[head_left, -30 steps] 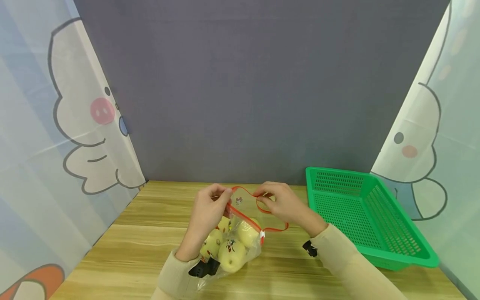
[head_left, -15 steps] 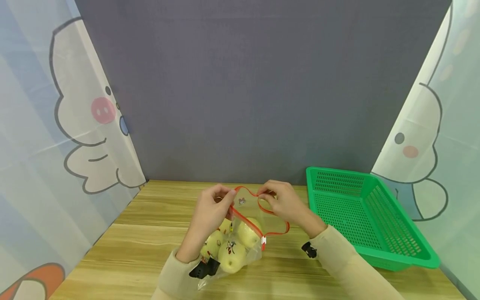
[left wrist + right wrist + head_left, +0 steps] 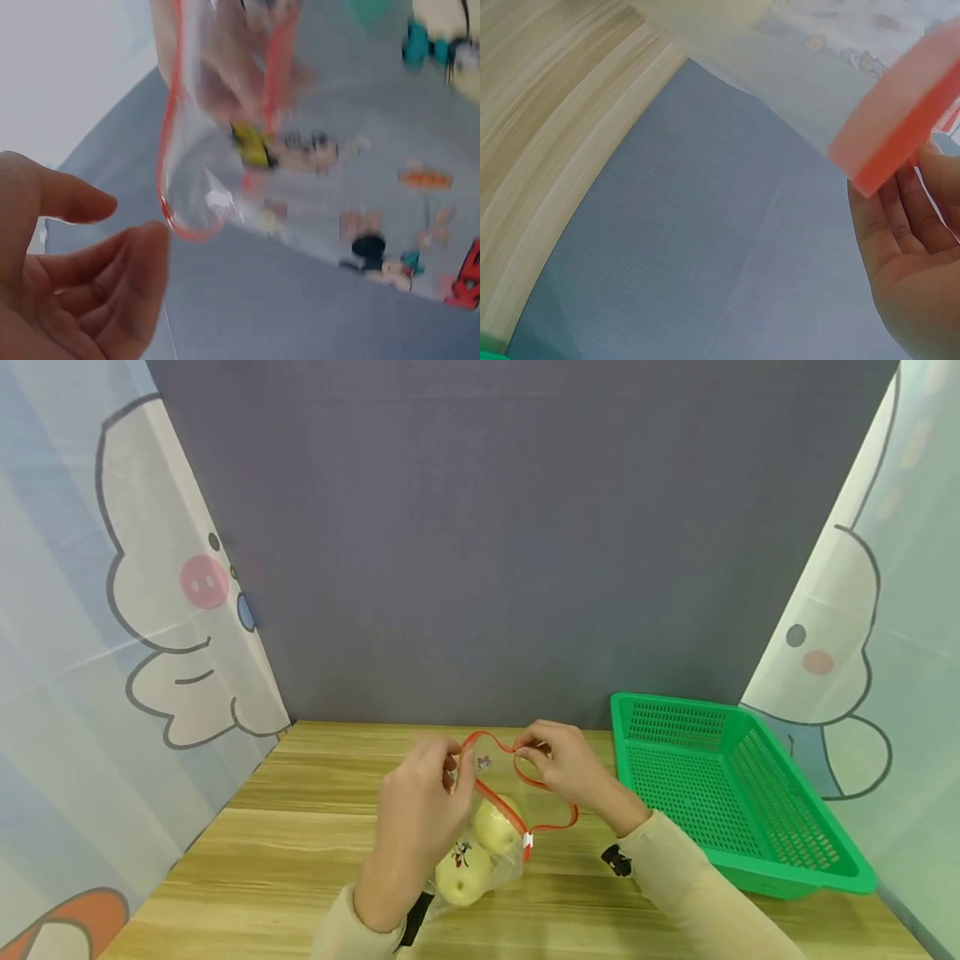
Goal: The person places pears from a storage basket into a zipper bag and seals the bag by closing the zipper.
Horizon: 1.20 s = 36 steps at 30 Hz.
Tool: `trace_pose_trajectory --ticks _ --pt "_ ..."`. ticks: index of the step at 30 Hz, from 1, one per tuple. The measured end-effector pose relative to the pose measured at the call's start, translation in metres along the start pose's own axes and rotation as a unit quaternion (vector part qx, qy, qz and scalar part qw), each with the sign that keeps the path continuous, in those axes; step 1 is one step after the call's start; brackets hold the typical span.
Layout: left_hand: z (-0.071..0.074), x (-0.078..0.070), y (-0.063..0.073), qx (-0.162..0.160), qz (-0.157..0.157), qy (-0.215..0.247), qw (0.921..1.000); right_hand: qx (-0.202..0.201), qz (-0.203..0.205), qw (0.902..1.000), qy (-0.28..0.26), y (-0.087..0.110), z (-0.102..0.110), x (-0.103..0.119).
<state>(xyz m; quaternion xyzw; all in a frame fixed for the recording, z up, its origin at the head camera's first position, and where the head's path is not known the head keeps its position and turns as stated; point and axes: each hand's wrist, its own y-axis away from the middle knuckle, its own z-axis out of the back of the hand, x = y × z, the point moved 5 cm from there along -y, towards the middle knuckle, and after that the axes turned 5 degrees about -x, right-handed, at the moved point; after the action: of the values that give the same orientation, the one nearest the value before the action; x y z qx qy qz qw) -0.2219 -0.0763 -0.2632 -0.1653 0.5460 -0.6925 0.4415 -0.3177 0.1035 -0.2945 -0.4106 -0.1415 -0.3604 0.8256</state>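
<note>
A clear zip bag (image 3: 516, 814) with red edging, a white slider (image 3: 528, 841) and cartoon prints stands open-mouthed on the wooden table. Pale yellow round fruits (image 3: 462, 875) show inside it. My right hand (image 3: 566, 768) pinches the red edge at the far right side of the mouth. My left hand (image 3: 423, 806) is at the mouth's left side, covering part of the bag and some of the fruit. In the left wrist view, a gap shows between the thumb and fingertips (image 3: 150, 247), with nothing between them; the bag's red edge (image 3: 171, 142) is right beside them.
A green perforated plastic basket (image 3: 675, 700) stands on the right of the table (image 3: 300, 827), close to my right forearm. A dark grey backdrop (image 3: 480, 543) rises behind the table, and printed curtains (image 3: 165, 635) hang at both sides.
My left hand has let go of the bag's edge and turned, shifting slightly nearer and now hiding the left fruits. My right hand keeps its pinch, almost unmoved.
</note>
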Motion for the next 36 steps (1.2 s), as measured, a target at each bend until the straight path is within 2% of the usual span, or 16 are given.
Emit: trace_pose_trajectory --ticks 3,5,8,11,14,17,21,25,30,36 --pt "-0.002 -0.014 0.008 0.011 -0.052 0.017 0.9985 -0.001 -0.001 1.0 -0.003 0.0 0.0 -0.001" --pt "-0.007 -0.024 0.015 0.03 -0.082 0.032 0.9957 -0.002 -0.001 1.0 -0.003 0.0 -0.001 -0.001" --pt "-0.018 -0.035 0.03 0.063 -0.122 0.026 0.9902 -0.002 -0.003 1.0 -0.004 0.0 -0.001 -0.003" --pt "-0.029 -0.042 0.046 0.083 -0.151 -0.02 0.9849 -0.005 -0.008 0.9999 -0.008 0.001 -0.001 -0.005" --pt "-0.037 -0.045 0.058 0.083 -0.165 -0.079 0.9797 -0.005 -0.016 0.9998 -0.008 0.002 -0.001 -0.008" --pt "-0.039 -0.044 0.063 0.082 -0.163 -0.103 0.9778 -0.004 -0.02 0.9998 -0.007 0.003 -0.001 -0.01" --pt "-0.037 -0.041 0.06 0.07 -0.158 -0.098 0.9802 -0.018 -0.015 0.9997 -0.011 0.002 0.003 -0.011" --pt "-0.029 -0.036 0.051 0.041 -0.147 -0.086 0.9845 -0.039 -0.015 0.9989 -0.022 0.002 0.008 -0.009" --pt "-0.02 -0.023 0.037 0.018 -0.117 -0.076 0.99 -0.058 -0.008 0.998 -0.025 0.003 0.013 -0.006" --pt "-0.012 -0.008 0.024 -0.006 -0.091 -0.037 0.9952 -0.118 0.013 0.9928 -0.019 0.005 0.026 0.001"
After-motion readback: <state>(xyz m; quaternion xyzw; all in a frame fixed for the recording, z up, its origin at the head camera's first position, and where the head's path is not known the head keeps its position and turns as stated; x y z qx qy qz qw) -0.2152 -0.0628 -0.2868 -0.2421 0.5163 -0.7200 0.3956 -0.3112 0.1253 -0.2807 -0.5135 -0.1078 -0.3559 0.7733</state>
